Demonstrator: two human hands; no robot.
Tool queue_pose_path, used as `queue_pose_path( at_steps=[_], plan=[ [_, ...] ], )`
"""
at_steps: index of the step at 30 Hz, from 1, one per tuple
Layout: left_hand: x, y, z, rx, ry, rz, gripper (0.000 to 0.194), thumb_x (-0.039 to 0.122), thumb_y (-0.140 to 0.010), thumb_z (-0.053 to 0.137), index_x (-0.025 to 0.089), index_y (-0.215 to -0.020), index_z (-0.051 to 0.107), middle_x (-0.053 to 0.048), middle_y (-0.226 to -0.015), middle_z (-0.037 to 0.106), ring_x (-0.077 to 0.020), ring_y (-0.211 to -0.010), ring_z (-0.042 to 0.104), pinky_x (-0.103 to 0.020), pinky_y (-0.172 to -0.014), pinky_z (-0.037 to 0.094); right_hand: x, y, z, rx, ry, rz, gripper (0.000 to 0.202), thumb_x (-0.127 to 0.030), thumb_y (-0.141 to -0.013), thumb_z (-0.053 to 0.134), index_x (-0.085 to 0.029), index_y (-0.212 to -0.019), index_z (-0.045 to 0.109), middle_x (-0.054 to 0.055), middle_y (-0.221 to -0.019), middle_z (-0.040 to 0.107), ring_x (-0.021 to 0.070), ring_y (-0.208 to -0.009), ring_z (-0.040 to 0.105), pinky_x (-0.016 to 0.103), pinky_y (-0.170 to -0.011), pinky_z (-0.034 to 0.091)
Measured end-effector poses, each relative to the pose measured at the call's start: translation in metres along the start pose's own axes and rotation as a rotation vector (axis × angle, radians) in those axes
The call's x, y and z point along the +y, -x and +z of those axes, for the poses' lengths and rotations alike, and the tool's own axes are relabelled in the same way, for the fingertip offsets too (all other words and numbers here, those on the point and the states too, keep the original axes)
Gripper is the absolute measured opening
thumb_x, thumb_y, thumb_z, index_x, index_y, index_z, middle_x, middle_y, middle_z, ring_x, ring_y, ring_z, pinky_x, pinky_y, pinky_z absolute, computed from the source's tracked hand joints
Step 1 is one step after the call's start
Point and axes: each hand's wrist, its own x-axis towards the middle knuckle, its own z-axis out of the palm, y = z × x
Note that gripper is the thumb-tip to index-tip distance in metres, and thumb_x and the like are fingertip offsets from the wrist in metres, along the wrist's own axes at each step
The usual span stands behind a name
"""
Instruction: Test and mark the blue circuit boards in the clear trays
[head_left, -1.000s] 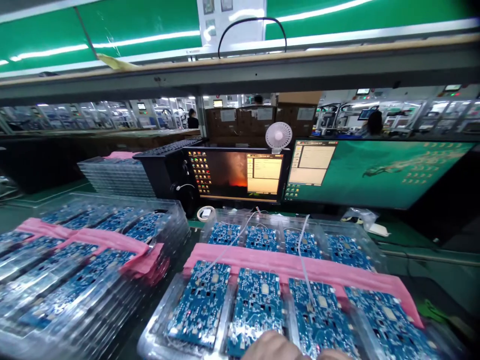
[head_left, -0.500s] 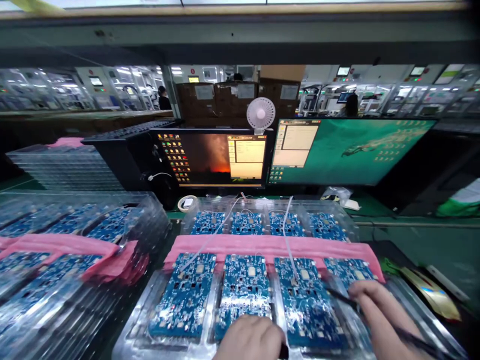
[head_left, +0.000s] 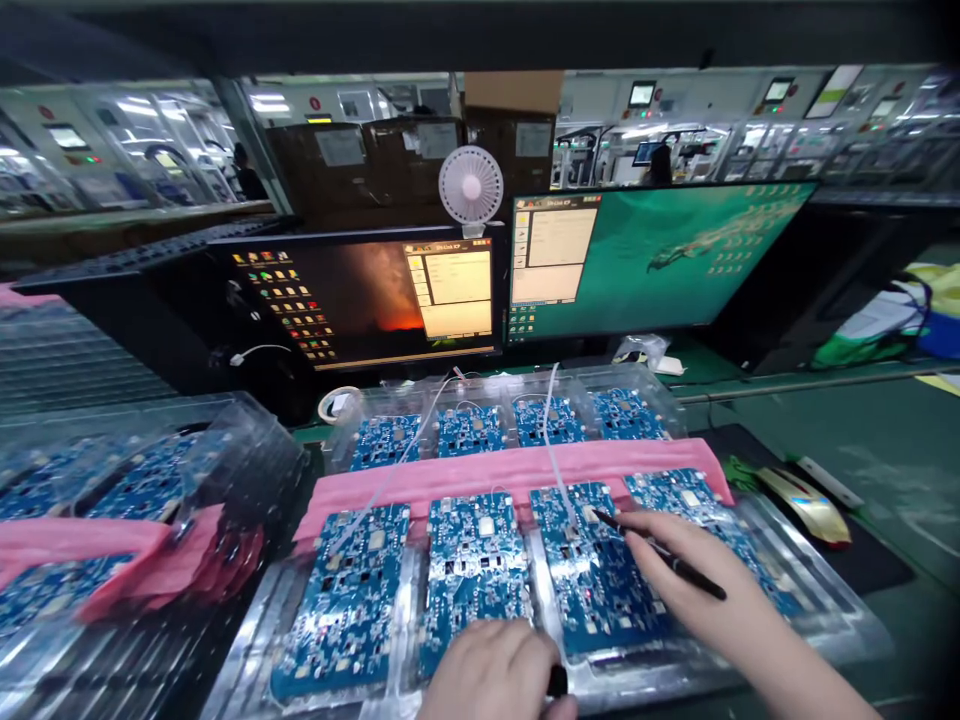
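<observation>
My right hand (head_left: 679, 555) is closed on a slim black pen-shaped tool (head_left: 686, 572). Its pointed tip is at the upper part of the third blue circuit board (head_left: 600, 600) in the front row; whether it touches cannot be told. Low in the middle, my left hand (head_left: 491, 672) is curled over the lower end of the second circuit board (head_left: 476, 560). A small black piece (head_left: 557, 682) sticks out by its fingers, its kind unclear. The boards lie in a clear plastic tray (head_left: 832, 625). Thin white cables (head_left: 553, 440) reach down onto the first and third front boards.
A pink foam strip (head_left: 525, 465) crosses the tray between two rows of boards. More stacked trays (head_left: 202, 620) stand at left. Behind are two monitors (head_left: 667, 260), a small fan (head_left: 471, 187) and a tape roll (head_left: 339, 404). A gold mouse (head_left: 806, 505) lies on the right.
My right hand has come inward and up, bringing the dark tool's tip to the third board's upper part. My left hand stays low in the middle. The view has tilted down and shifted right.
</observation>
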Motion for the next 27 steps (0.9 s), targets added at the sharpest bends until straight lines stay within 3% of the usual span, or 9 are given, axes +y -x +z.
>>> queue_pose_path(
  at_steps=[5, 9, 13, 17, 22, 27],
  plan=[
    [0.001, 0.0, -0.002, 0.026, 0.01, 0.01, 0.026, 0.038, -0.084, 0.036, 0.017, -0.082, 0.052, -0.002, -0.07, 0.057, -0.0149, -0.061, 0.053, -0.026, -0.054, 0.042, -0.007, -0.002, -0.001, -0.019, 0.06, -0.054, 0.021, -0.029, -0.088, 0.04, -0.022, -0.101, 0.054, 0.004, -0.1, 0.056, 0.0191, -0.093, 0.052, 0.032, -0.08, 0.043],
    [-0.001, -0.001, 0.008, 0.103, 0.004, 0.019, 0.036, 0.041, -0.086, 0.028, 0.018, -0.078, 0.054, -0.002, -0.066, 0.056, -0.0138, -0.055, 0.05, -0.025, -0.05, 0.04, -0.003, -0.003, -0.002, -0.03, 0.045, -0.085, 0.022, -0.031, -0.086, 0.044, -0.022, -0.102, 0.056, 0.004, -0.1, 0.057, 0.0205, -0.093, 0.051, 0.034, -0.083, 0.042],
    [-0.002, -0.002, 0.018, 0.248, 0.004, 0.039, 0.046, 0.046, -0.087, 0.02, 0.02, -0.077, 0.056, -0.001, -0.056, 0.053, -0.0135, -0.048, 0.048, -0.024, -0.046, 0.038, -0.008, 0.0, -0.009, 0.141, -0.182, 0.107, 0.028, -0.036, -0.085, 0.041, -0.022, -0.103, 0.058, 0.005, -0.102, 0.056, 0.0219, -0.092, 0.052, 0.031, -0.079, 0.044],
    [0.004, 0.001, 0.002, 0.215, 0.078, -0.08, 0.03, 0.039, -0.085, 0.031, 0.021, -0.094, 0.053, -0.003, -0.069, 0.059, -0.0162, -0.061, 0.055, -0.027, -0.055, 0.044, -0.029, 0.013, -0.011, 0.289, -0.349, 0.24, 0.027, -0.041, -0.082, 0.045, -0.021, -0.091, 0.061, 0.005, -0.087, 0.059, 0.0204, -0.076, 0.055, 0.027, -0.068, 0.046],
    [0.016, 0.001, -0.023, 0.184, 0.212, -0.346, 0.019, 0.023, -0.082, 0.038, 0.02, -0.099, 0.045, -0.007, -0.088, 0.06, -0.0191, -0.079, 0.057, -0.03, -0.068, 0.046, -0.055, 0.031, 0.001, 0.099, -0.813, 0.302, 0.029, -0.046, -0.081, 0.049, -0.02, -0.078, 0.06, 0.006, -0.073, 0.057, 0.0195, -0.066, 0.052, 0.025, -0.054, 0.044],
    [0.017, 0.001, -0.025, 0.232, 0.231, -0.36, 0.019, 0.022, -0.082, 0.039, 0.021, -0.1, 0.044, -0.007, -0.089, 0.06, -0.0188, -0.08, 0.057, -0.029, -0.069, 0.046, -0.062, 0.032, 0.011, 0.028, -0.972, 0.375, 0.037, -0.051, -0.081, 0.047, -0.018, -0.072, 0.059, 0.004, -0.058, 0.052, 0.0176, -0.055, 0.048, 0.025, -0.049, 0.039]
  ],
)
